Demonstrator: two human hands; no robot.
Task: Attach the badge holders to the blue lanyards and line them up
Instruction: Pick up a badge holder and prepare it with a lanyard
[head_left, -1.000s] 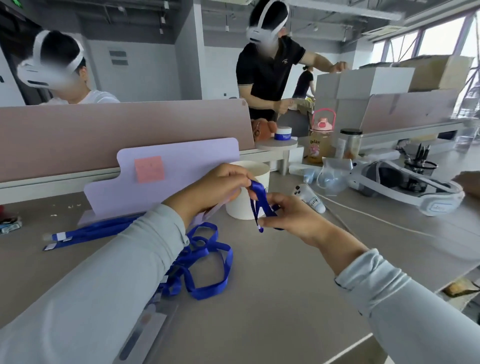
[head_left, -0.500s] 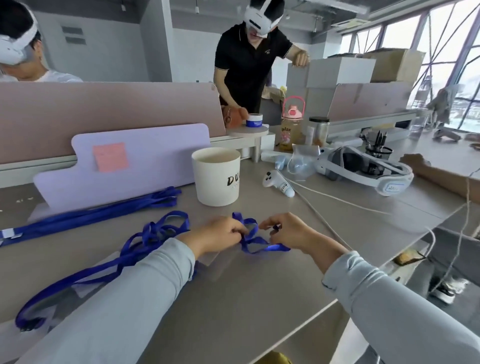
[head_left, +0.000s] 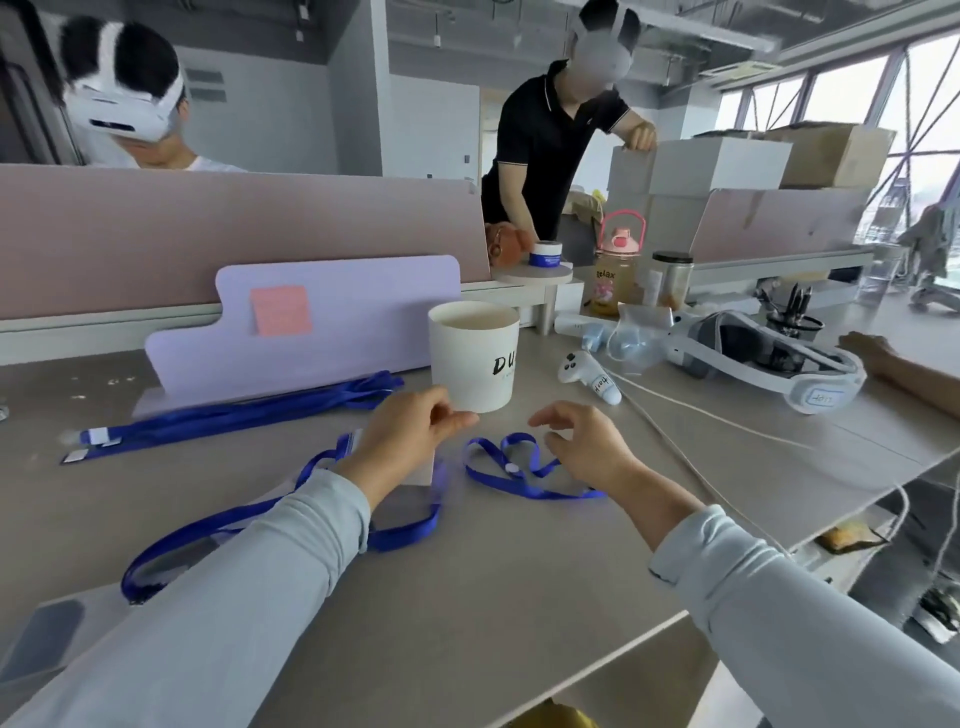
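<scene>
1. The desk (head_left: 519, 571) carries everything, with a purple board (head_left: 337, 332) propped along its far side.
2. A row of blue lanyards (head_left: 234, 415) lies stretched out at the foot of the board, with a paper cup (head_left: 472, 364) at its right end.
3. Another lanyard (head_left: 208, 535) loops beneath the left forearm. A clear badge holder (head_left: 410, 512) seems to lie there, mostly hidden.
4. The loose lanyard (head_left: 561, 494) lies curled on the desk between the hands, its strap running from far-left to near-right.
5. The right hand (head_left: 587, 452) hovers directly above it, fingers relaxed and empty. It is the nearer hand.
6. The left hand (head_left: 405, 436) is curled, thumb against forefinger; whether it pinches anything is unclear.
</scene>
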